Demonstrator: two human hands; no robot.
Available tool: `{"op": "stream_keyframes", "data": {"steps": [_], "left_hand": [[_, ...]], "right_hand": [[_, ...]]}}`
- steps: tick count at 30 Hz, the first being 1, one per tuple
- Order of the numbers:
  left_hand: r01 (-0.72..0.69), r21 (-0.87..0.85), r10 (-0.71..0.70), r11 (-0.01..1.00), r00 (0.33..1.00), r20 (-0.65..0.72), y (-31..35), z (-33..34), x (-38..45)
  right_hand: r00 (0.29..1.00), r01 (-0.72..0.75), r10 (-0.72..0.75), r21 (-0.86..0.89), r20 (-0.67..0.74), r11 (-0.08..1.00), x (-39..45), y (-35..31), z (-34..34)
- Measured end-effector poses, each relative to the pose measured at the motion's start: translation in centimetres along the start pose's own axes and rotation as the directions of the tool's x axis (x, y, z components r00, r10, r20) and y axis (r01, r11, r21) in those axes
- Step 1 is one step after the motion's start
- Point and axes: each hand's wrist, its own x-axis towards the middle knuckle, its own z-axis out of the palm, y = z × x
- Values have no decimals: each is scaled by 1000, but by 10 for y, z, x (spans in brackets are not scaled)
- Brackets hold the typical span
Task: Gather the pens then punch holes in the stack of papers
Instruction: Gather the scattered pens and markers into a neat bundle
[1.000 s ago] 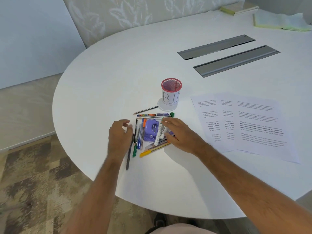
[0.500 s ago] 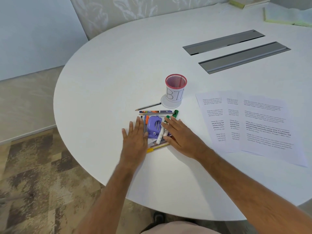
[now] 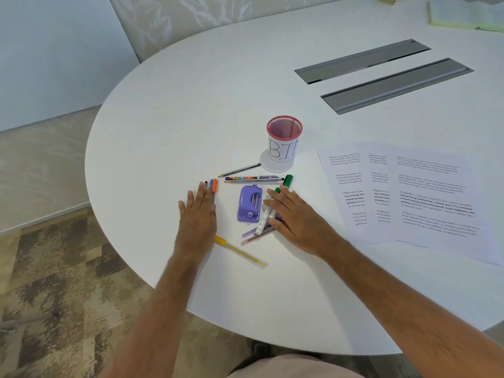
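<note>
While pens lay split: the gathering step was in hand, and no pen stood in the cup [image 3: 284,139] yet, so the task looked to be at an early stage.

Left hand [image 3: 197,214]: lay flat and open, palm down on the worktop [image 3: 169,126], gripping nothing; its fingertips rested on a small bunch of pens [image 3: 212,188] whose orange, blue and black ends showed just beyond them.

Right hand [image 3: 293,214]: lay flat and open too, clasping nothing, its fingers pressed over a white marker [image 3: 264,221], a green marker [image 3: 286,181] and some purple pens [image 3: 252,231] beneath.

Punch [image 3: 249,204]: sat between the two hands, apart from the left, just beside the right hand's markers.

Strays: a yellow pen [image 3: 240,251] lay near the left wrist, toward the worktop's near edge; a pencil [image 3: 240,170] and two long pens [image 3: 253,179] lay beyond the punch, near the cup.

Papers [image 3: 409,195]: were fanned out, not squared, to the right of the right hand, close to its wrist.

Doing it well: judging by this, each hand should sweep its bunch together until the barrels lie parallel, then close round them; the punch should be kept out of the sweep.

Risk: round barrels could roll, and the yellow pen might head for the edge.

Later: the papers would need squaring before punching.
</note>
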Motion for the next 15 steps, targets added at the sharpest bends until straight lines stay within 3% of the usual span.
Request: {"op": "stream_keyframes", "data": {"steps": [15], "left_hand": [[76, -55, -76, 996, 997, 8, -39, -22, 66]], "right_hand": [[999, -52, 52, 29, -10, 998, -23, 3, -4]]}}
